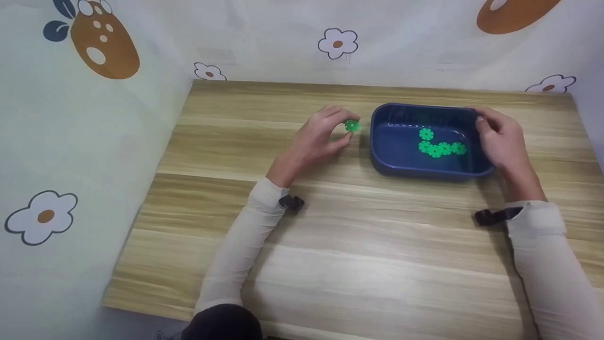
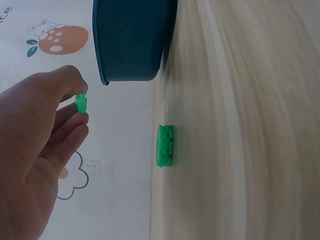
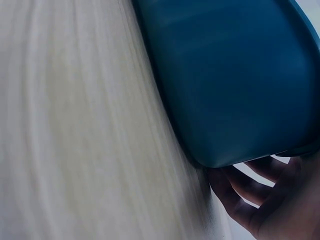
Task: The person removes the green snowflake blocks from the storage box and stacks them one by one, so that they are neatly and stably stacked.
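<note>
My left hand (image 1: 314, 137) pinches a small green notched disc (image 1: 352, 125) between its fingertips, just left of a blue rectangular box (image 1: 391, 167). The left wrist view shows the disc (image 2: 81, 103) edge-on at the fingertips. Several similar green discs (image 1: 435, 150) lie on the box's floor, toward its right half. My right hand (image 1: 504, 141) grips the right end of the box, thumb over the rim. In the right wrist view its fingers (image 3: 235, 192) press along the outer wall. A thick green piece (image 2: 165, 145), like stacked discs, rests on the table; the head view does not show it.
The box stands on a wood-grain table (image 1: 358, 245). Behind and to the left hangs a pale cloth (image 1: 264, 42) printed with flowers and orange fruit. A dark strap device (image 1: 490, 217) sits at the right wrist, and another (image 1: 292, 203) at the left.
</note>
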`<state>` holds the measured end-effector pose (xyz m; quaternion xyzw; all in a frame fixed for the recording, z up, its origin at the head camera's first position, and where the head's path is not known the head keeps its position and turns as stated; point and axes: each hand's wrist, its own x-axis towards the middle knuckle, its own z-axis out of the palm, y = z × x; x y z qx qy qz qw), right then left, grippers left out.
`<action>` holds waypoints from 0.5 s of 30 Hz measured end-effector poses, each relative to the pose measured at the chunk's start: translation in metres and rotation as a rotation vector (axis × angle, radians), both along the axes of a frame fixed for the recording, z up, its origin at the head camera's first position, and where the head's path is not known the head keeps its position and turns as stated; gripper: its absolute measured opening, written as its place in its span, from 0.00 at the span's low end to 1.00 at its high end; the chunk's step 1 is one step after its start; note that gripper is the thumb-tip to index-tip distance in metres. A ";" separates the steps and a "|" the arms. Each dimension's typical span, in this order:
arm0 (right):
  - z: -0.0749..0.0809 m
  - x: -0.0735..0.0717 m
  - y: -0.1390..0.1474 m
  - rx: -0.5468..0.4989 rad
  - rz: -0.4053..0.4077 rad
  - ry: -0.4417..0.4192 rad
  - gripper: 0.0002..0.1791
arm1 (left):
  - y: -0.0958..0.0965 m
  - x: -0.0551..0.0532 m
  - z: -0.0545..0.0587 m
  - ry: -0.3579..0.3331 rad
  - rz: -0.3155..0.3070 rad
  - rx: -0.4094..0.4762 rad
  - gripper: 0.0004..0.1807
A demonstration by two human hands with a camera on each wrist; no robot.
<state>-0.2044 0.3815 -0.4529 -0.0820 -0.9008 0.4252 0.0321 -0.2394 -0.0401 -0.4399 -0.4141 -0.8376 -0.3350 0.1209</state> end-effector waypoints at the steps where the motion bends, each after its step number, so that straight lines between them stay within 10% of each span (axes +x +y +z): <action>1: 0.000 0.000 0.000 0.002 -0.003 0.002 0.25 | -0.001 0.000 0.000 -0.010 0.003 -0.004 0.16; 15: 0.000 0.002 0.000 -0.019 -0.011 0.011 0.24 | -0.010 -0.005 -0.003 -0.190 0.046 -0.126 0.16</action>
